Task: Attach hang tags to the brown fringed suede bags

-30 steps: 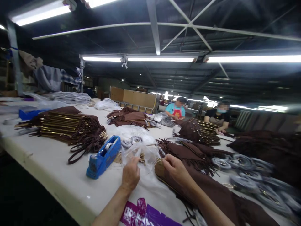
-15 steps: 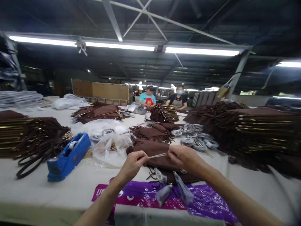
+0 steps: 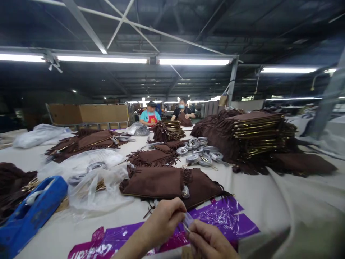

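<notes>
My left hand (image 3: 168,217) pinches a small piece of clear plastic (image 3: 189,218) near the table's front edge. Close by on the right, my right hand (image 3: 208,239) has its fingertips pressed together on a thin pale band (image 3: 186,228) at the plastic. Whether the band goes round the plastic is hidden by the fingers. Just beyond both hands lies a brown fringed bag (image 3: 156,181) with a zip along its near edge, and a plastic-wrapped fitting (image 3: 185,191) rests on it. Shiny purple plastic film (image 3: 226,219) spreads beneath and beside my hands.
A blue tape dispenser (image 3: 35,212) stands at the left, beside a crumpled clear bag (image 3: 99,190). Wrapped grey straps (image 3: 199,153) lie in the middle. Brown bags with gold zips (image 3: 258,131) are stacked at right. Two people (image 3: 151,114) work across the table.
My hands have come closer together and lower, from stretching the pale band between them to pinching it at the clear plastic. The view has turned right. One co-worker now holds up a brown piece.
</notes>
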The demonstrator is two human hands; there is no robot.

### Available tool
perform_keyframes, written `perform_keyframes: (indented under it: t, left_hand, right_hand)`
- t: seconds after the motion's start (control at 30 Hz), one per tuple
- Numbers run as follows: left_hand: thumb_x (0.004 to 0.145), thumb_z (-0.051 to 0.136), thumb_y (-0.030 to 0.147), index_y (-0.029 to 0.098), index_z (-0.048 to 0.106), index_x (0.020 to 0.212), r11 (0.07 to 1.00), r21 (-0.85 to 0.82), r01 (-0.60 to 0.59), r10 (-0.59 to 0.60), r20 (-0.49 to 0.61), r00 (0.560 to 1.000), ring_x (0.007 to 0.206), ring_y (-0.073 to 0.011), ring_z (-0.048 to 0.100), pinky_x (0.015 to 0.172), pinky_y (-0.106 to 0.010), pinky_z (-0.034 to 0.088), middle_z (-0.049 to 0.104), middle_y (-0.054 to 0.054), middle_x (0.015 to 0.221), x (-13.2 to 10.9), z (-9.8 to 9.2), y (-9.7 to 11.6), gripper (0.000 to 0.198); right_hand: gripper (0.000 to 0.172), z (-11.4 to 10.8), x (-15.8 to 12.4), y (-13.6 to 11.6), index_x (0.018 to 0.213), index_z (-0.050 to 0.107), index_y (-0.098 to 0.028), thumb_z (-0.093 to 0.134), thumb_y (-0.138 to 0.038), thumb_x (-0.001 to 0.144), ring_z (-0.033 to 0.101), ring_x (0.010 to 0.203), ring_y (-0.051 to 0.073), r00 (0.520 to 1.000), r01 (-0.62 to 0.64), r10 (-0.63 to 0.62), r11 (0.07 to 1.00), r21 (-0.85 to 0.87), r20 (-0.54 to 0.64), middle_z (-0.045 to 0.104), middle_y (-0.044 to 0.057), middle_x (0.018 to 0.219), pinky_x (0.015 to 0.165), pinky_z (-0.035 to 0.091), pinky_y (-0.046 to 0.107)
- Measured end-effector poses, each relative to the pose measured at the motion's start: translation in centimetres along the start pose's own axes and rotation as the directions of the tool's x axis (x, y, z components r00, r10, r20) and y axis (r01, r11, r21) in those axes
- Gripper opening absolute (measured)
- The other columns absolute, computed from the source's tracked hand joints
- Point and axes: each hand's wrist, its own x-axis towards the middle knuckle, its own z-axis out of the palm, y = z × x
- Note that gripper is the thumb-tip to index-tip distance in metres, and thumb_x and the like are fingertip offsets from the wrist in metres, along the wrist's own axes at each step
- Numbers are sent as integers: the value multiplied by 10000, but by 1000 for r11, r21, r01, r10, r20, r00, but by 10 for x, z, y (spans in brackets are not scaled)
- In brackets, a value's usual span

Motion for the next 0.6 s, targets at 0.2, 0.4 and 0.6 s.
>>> perform_keyframes:
  t: [0.2, 0.4, 0.6]
  left_hand:
    - [816, 580, 193, 172, 609, 876, 845, 534, -28, 72, -60, 996, 943, -241, 499, 816, -353, 390, 590, -79, 1003, 51, 24, -22, 70]
    - [819, 495, 129, 175, 613, 849, 745, 664, -70, 87, 7, 996, 958, -255, 452, 816, -398, 366, 550, -99, 979, 80, 35, -28, 130]
    - [673, 465, 11, 195, 618, 971, 827, 561, -39, 83, -52, 995, 954, -233, 482, 796, -342, 398, 558, -79, 1023, 90, 23, -45, 382]
  right_hand:
    - [401, -46, 4, 0, 661, 523, -214, 502, -572, 840, 404, 500, 119, 993, -111, 107, 992, -63, -58, 424, -53, 516, 491, 351, 221]
    - [340, -68, 17, 17, 782, 658, -213, 481, -486, 880, 550, 704, 172, 987, -39, 9, 982, -186, -160, 628, -3, 720, 659, 419, 254]
    - [218, -75, 26, 18, 717, 640, -209, 515, -353, 823, 577, 709, 181, 978, -37, -12, 973, -228, -210, 626, -6, 701, 671, 419, 262]
